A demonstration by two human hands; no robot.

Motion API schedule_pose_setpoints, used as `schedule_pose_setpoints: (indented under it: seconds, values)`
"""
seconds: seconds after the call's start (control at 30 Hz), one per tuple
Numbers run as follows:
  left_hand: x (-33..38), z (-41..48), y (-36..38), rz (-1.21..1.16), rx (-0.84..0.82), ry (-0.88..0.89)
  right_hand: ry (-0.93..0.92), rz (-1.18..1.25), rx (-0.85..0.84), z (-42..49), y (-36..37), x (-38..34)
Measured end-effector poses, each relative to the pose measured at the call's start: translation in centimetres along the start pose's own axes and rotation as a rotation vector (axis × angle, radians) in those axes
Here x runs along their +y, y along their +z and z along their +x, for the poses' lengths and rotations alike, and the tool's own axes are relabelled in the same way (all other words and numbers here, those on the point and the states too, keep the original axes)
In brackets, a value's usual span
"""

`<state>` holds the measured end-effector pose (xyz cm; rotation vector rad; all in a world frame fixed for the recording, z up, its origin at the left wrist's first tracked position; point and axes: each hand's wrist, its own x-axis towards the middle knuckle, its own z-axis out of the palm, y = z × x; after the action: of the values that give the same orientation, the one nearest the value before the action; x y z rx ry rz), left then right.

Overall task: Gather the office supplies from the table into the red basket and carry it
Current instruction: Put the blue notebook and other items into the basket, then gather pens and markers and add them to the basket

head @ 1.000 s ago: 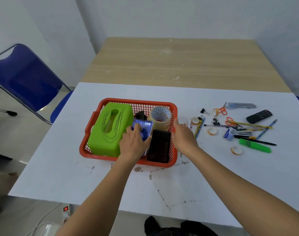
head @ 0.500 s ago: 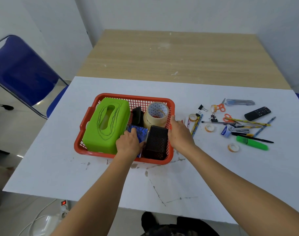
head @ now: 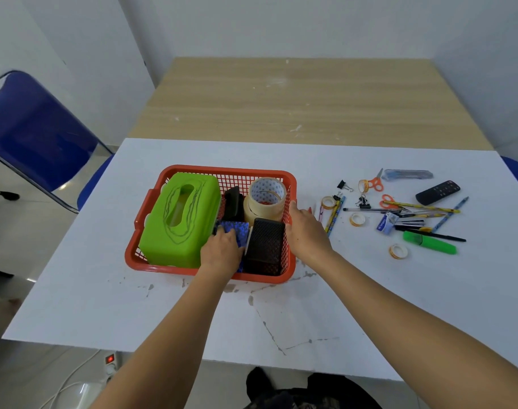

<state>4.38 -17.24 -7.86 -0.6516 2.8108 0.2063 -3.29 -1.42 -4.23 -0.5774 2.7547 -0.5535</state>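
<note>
— How does the person stand with it?

— The red basket (head: 210,169) sits on the white worktop (head: 104,290), mouth up, long axis left to right. The left hand (head: 222,249) grips a blue notebook (head: 237,230) on edge between the green tissue box (head: 178,222) and the black mesh holder (head: 265,243). The right hand (head: 306,231) lies against the basket's right wall (gripping or merely bracing, one cannot tell).

— And to do it well?

— Probably slide it straight down the gap, wall braced; the pens (head: 414,206) wait outside.
</note>
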Motion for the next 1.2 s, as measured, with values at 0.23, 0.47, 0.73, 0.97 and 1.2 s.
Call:
schedule_pose_setpoints:
  seconds: [0.23,0.47,0.73,0.97,1.2]
  values:
    - [0.6,-0.3,-1.2,-0.14,0.207,0.024,-0.022,-0.003,0.021,-0.5,-0.4,0.3]
    - [3.9,0.1,-3.7,-0.325,0.366,0.181,0.001,0.117,0.134,-0.6,-1.0,1.4]
    - [8.7,0.3,-4.6,-0.423,0.388,0.392,0.095,0.234,0.293,-0.8,-2.3,4.8]
    - [10.2,1.9,-3.3,-0.425,0.36,0.41,0.106,0.151,0.192,-0.2,-1.8,7.5]
    - [10.1,1.9,-1.6,-0.356,0.415,0.398,0.073,-0.081,-0.014,2.5,0.3,7.6]
